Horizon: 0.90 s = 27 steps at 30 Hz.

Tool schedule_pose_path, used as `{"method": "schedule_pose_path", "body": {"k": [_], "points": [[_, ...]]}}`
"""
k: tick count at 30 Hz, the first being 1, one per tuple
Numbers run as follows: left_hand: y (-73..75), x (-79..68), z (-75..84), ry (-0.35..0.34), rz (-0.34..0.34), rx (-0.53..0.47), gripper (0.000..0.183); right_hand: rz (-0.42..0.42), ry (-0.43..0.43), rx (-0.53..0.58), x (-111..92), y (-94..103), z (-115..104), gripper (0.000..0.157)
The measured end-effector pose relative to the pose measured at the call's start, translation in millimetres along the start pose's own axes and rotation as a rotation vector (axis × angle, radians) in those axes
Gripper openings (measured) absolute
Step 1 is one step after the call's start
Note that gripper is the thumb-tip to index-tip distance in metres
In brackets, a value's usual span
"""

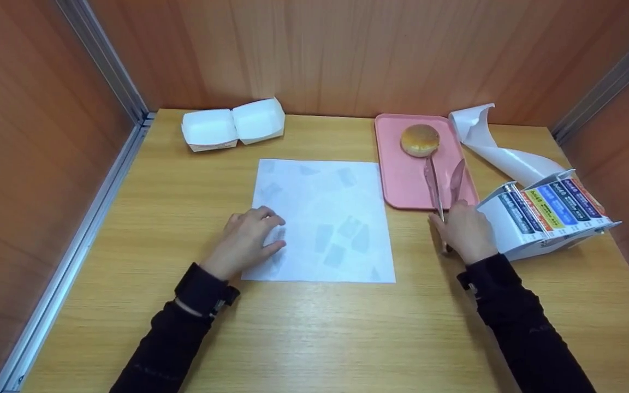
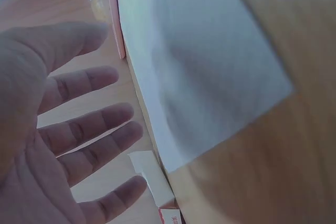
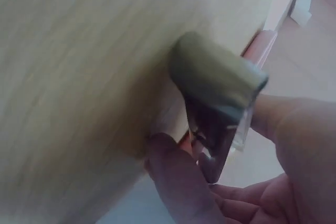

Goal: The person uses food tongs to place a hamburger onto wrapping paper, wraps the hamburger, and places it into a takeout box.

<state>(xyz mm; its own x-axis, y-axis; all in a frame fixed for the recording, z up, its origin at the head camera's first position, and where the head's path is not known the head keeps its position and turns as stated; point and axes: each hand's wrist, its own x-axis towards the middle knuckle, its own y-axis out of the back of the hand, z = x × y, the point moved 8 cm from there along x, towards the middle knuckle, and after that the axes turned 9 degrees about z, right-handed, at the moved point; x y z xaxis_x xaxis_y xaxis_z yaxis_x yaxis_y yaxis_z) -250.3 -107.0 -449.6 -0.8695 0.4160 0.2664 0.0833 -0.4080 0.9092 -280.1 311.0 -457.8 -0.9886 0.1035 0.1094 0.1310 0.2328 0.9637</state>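
My right hand (image 1: 464, 229) holds a pair of metal tongs (image 1: 434, 185) near the bent end, thumb on one side and fingers on the other. Their spread tips reach over the pink tray (image 1: 393, 188), one arm ending just below a round bun (image 1: 420, 140). Up close in the right wrist view, the curved tong end (image 3: 215, 74) stands out between thumb and fingers. My left hand (image 1: 249, 237) is over the left side of a white paper sheet (image 1: 314, 202). In the left wrist view its fingers (image 2: 94, 80) are spread and loosely bent, with nothing in them.
An unfolded white paper food box (image 1: 211, 126) stands at the back left. To the right of the tray lies a curled white sheet (image 1: 516, 161), beside a white carton with colourful printed labels (image 1: 557, 204), close to my right hand. Wood panels enclose the table.
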Motion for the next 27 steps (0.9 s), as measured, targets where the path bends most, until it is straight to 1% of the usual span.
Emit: {"method": "schedule_pose_path", "body": {"k": [4,6,7,10,13,15,18,20,23,27], "points": [[-2.7,-9.8,-0.9,-0.026,0.010,0.011,0.046,0.051,0.019,0.018,-0.5,2.2,1.3,0.051],[-4.7,-12.6,-2.0,-0.027,0.000,0.011,0.048,0.054,0.011,0.027,-0.3,2.8,3.1,0.049],[-5.9,-13.5,-2.5,-0.026,-0.009,0.013,0.048,0.043,-0.001,0.033,0.0,2.1,4.8,0.049],[-9.2,-15.1,-4.4,-0.012,-0.045,0.015,0.051,0.024,-0.043,0.058,0.9,2.5,8.7,0.050],[-11.0,-15.9,-6.1,0.011,-0.074,0.013,0.052,0.045,-0.060,0.096,1.7,5.6,10.3,0.049],[-12.0,-16.3,-7.3,0.028,-0.093,0.006,0.052,0.068,-0.058,0.112,2.2,7.2,10.2,0.049],[-13.5,-16.7,-8.2,0.040,-0.110,0.007,0.054,0.059,-0.079,0.147,2.8,5.0,12.7,0.049],[-14.0,-16.8,-8.4,0.046,-0.120,0.006,0.055,0.036,-0.101,0.169,3.4,2.7,14.7,0.051],[-14.2,-16.7,-8.4,0.044,-0.125,0.014,0.055,0.014,-0.111,0.199,5.3,1.7,16.8,0.056],[-13.4,-16.5,-7.5,0.039,-0.128,0.016,0.054,0.028,-0.114,0.248,8.5,5.8,17.2,0.063]]}}
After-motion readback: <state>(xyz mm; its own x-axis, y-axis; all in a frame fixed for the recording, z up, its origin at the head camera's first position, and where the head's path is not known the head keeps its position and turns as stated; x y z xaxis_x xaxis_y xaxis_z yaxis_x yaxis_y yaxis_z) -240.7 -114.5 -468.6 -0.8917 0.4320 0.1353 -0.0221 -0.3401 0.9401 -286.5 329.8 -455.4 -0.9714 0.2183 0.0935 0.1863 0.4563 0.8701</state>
